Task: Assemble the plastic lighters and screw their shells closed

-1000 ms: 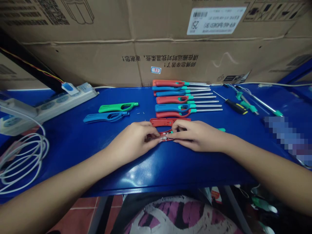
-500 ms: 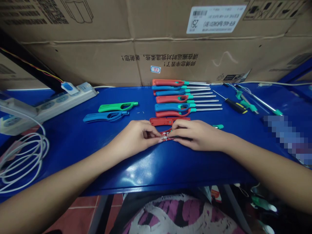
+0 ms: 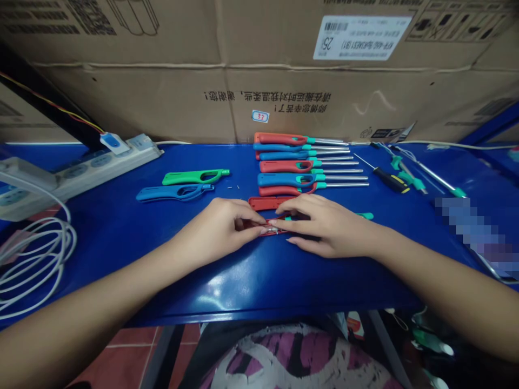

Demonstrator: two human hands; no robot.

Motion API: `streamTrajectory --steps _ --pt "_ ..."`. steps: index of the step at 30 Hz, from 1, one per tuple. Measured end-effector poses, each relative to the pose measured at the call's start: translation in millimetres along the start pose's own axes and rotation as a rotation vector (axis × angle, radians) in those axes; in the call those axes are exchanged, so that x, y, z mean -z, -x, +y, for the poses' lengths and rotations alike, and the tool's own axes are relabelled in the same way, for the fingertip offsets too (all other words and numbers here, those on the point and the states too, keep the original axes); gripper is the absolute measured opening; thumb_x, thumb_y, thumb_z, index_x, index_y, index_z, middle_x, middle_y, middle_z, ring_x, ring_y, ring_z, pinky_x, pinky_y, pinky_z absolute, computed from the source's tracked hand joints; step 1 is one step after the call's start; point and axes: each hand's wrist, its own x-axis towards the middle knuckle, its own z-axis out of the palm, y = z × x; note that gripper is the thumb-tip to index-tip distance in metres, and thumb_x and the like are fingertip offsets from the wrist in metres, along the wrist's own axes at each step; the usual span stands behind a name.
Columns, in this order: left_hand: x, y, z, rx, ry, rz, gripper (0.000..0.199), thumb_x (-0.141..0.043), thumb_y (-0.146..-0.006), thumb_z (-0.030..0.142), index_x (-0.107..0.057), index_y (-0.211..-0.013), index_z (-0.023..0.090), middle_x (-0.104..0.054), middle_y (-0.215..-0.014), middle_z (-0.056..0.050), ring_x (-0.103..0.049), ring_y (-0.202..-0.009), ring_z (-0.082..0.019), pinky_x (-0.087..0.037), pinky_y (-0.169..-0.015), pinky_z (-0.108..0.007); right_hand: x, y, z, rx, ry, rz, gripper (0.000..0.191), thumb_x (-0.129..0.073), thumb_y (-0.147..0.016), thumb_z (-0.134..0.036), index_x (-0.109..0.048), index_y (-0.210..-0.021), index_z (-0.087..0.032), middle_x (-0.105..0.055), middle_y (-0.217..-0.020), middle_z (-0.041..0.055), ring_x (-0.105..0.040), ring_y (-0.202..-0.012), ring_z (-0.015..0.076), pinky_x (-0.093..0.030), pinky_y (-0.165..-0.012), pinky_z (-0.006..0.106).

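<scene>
Green shell (image 3: 190, 178) and blue shell (image 3: 170, 193) at left, clear of the hands. Left hand (image 3: 229, 222): thumb and fingers pinched on the left end of the open red shell (image 3: 268, 234), metal bits (image 3: 273, 229) inside. Shell sits between the hands, long axis left-right, right at both sets of fingertips; neither hand nearer. Red half (image 3: 265, 203) just beyond, roughly parallel. Right hand (image 3: 324, 224): fingers spread over shell, index at bits, thumb off, near side. Screwdriver (image 3: 391, 181) far right.
</scene>
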Motion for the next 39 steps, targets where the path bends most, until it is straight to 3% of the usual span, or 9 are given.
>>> streamTrajectory --steps 4,10,14,18,21,26,34,39 --pt "-2.2 0.3 -3.6 -0.012 0.004 -0.003 0.014 -0.070 -0.091 0.025 -0.082 -0.099 0.025 -0.074 -0.090 -0.002 -0.067 -0.077 -0.015 -0.049 -0.069 -0.026 -1.6 0.0 -2.7 -0.014 0.012 -0.074 0.042 -0.054 -0.099 -0.027 -0.058 -0.139 -0.017 -0.045 -0.152 0.0195 -0.044 -0.139 0.0312 -0.043 -0.108 0.052" --pt "-6.6 0.5 -5.9 -0.080 -0.016 0.039 0.012 -0.071 -0.091 0.024 -0.081 -0.096 0.023 -0.074 -0.091 -0.002 -0.068 -0.079 -0.014 -0.050 -0.072 -0.025 3.2 -6.8 -16.8 -0.042 0.121 -0.166 0.041 -0.054 -0.099 -0.027 -0.060 -0.137 -0.013 -0.046 -0.154 0.0186 -0.052 -0.131 0.0324 -0.045 -0.106 0.053" --pt "-7.1 1.7 -3.3 -0.115 -0.077 0.036 0.015 -0.067 -0.094 0.026 -0.081 -0.098 0.023 -0.074 -0.092 -0.003 -0.069 -0.080 -0.015 -0.051 -0.073 -0.027 4.6 -6.7 -16.1 -0.048 0.094 -0.160 0.041 -0.055 -0.099 -0.027 -0.061 -0.136 -0.012 -0.047 -0.153 0.0200 -0.051 -0.133 0.0329 -0.043 -0.107 0.054" --pt "-6.5 4.2 -0.3 -0.120 -0.115 0.031 0.017 -0.065 -0.095 0.026 -0.080 -0.100 0.021 -0.074 -0.092 -0.005 -0.068 -0.082 -0.017 -0.051 -0.072 -0.029 1.0 -1.7 -5.2 -0.045 -0.016 -0.105 0.045 -0.054 -0.099 -0.026 -0.055 -0.143 -0.021 -0.040 -0.158 0.0168 -0.043 -0.140 0.0303 -0.040 -0.110 0.054" --pt "-6.3 5.1 0.4 -0.124 -0.119 0.038 0.016 -0.065 -0.094 0.024 -0.079 -0.099 0.020 -0.074 -0.089 -0.004 -0.068 -0.080 -0.017 -0.051 -0.070 -0.028 -0.8 -0.1 0.3 -0.078 -0.043 -0.055 0.047 -0.058 -0.096 -0.027 -0.054 -0.143 -0.022 -0.050 -0.148 0.0167 -0.049 -0.132 0.0296 -0.043 -0.105 0.053" --pt "-6.9 4.7 0.7 -0.098 -0.118 0.030 0.014 -0.066 -0.093 0.023 -0.078 -0.099 0.020 -0.073 -0.090 -0.003 -0.067 -0.080 -0.017 -0.050 -0.071 -0.028 1.8 -2.2 0.6 -0.107 -0.026 0.036 0.032 -0.059 -0.096 -0.031 -0.067 -0.124 -0.017 -0.065 -0.117 0.0141 -0.058 -0.105 0.0263 -0.046 -0.088 0.043" --pt "-6.9 4.7 2.0 -0.077 -0.117 0.032 0.015 -0.066 -0.094 0.027 -0.077 -0.101 0.022 -0.073 -0.092 -0.003 -0.067 -0.081 -0.016 -0.050 -0.070 -0.026 -0.7 -2.8 3.0 -0.086 0.001 -0.031 0.029 -0.053 -0.100 -0.028 -0.065 -0.124 -0.016 -0.064 -0.115 0.0134 -0.059 -0.103 0.0240 -0.043 -0.084 0.039" --pt "2.2 6.9 6.8 -0.082 -0.176 0.049 0.019 -0.064 -0.095 0.031 -0.077 -0.106 0.023 -0.073 -0.093 -0.003 -0.067 -0.079 -0.016 -0.050 -0.067 -0.026 -0.8 -2.2 0.0 -0.126 -0.035 0.042 0.028 -0.056 -0.098 -0.030 -0.066 -0.123 -0.019 -0.065 -0.114 0.0115 -0.059 -0.102 0.0232 -0.043 -0.085 0.038"
